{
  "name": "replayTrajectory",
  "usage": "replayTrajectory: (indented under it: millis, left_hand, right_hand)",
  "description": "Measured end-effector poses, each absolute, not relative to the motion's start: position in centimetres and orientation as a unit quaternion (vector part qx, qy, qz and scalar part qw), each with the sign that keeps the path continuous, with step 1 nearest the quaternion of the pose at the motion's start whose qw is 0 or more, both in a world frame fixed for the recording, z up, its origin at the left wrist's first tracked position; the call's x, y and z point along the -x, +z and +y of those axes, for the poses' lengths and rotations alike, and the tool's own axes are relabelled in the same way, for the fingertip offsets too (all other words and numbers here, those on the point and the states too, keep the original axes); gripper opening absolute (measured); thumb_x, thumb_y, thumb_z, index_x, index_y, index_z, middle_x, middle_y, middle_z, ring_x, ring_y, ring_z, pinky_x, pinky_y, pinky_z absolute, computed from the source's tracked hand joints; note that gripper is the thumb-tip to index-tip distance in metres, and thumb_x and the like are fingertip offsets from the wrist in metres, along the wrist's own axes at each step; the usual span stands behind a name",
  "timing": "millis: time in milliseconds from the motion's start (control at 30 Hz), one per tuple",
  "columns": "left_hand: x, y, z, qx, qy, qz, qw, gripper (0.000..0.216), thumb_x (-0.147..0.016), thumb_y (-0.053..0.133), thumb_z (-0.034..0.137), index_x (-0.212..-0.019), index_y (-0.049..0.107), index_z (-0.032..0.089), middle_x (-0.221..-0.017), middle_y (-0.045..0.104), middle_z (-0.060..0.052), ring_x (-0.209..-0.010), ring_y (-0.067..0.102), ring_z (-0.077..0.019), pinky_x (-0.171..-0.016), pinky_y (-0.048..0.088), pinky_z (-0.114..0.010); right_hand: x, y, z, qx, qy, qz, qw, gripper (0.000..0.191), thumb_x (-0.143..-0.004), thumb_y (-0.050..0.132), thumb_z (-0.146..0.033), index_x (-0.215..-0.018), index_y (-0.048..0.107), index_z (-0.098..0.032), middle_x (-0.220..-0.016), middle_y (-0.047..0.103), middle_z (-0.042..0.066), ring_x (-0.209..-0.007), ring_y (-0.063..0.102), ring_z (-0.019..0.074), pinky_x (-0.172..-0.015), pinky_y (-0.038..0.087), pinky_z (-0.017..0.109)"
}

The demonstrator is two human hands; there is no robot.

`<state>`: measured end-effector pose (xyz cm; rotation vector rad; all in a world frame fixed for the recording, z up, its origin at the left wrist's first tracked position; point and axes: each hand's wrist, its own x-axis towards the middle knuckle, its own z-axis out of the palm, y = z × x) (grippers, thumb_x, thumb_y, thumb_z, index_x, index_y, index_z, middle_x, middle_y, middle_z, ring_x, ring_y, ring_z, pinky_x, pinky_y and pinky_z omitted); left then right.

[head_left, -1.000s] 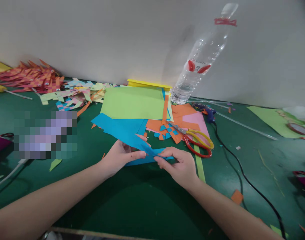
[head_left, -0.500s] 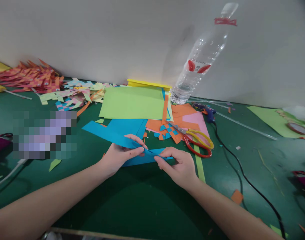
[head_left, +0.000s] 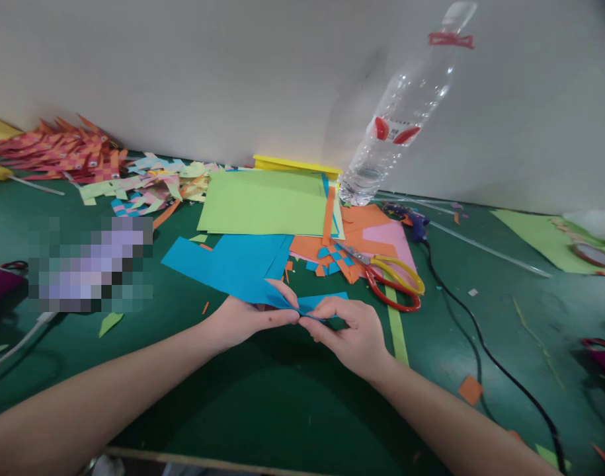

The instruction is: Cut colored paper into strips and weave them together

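1. Fingers (head_left: pixel 277 320) of the left hand (head_left: pixel 242 325) are clamped on a strip of blue paper (head_left: pixel 198 268), thumb on the near side and a fingertip showing beyond it.
2. Fingertips (head_left: pixel 316 329) of the right hand (head_left: pixel 356 334) pinch blue paper just beside the left thumb; the two hands meet closely there.
3. As for place, the strip is held in front of the person, near the middle of the green table (head_left: pixel 302 410), its left part passing in front of a blue sheet (head_left: pixel 255 254).
4. Its long axis slants across the view, from a broad, squared end at the far left down to the nearer right, where it narrows into the pinch.
5. More blue paper shows behind the right fingers, pointing right; whether it belongs to the same strip, I cannot tell.
6. Left forearm (head_left: pixel 148 377) reaches in from the lower left, palm largely hidden, thumb lying nearly level and pointing right.
7. Right forearm (head_left: pixel 445 416) comes from the lower right, back of the hand showing, index finger bent and thumb aimed up and left.
8. Beyond the right hand lie scissors (head_left: pixel 365 262), blades pointing away and left.
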<state>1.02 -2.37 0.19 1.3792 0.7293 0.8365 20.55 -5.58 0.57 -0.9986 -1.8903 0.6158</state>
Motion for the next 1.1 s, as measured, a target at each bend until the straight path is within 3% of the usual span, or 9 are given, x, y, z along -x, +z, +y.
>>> replayTrajectory:
  millis: [1100]
  left_hand:
    - [-1.05, -0.05, -2.46, -0.611, 0.405, 0.328, 0.596, 0.011, -0.074, 0.073, 0.025, -0.071, 0.065, 0.017, -0.077, 0.065, -0.001, -0.072, 0.06, -0.0135, -0.069, 0.048, -0.024]
  right_hand:
    - [-20.45, 0.74, -5.73, 0.439, 0.321, -0.722, 0.427, 0.016, -0.081, 0.069, -0.026, -0.067, 0.07, -0.019, -0.052, 0.067, -0.001, -0.045, 0.062, 0.0106, -0.049, 0.05, 0.021]
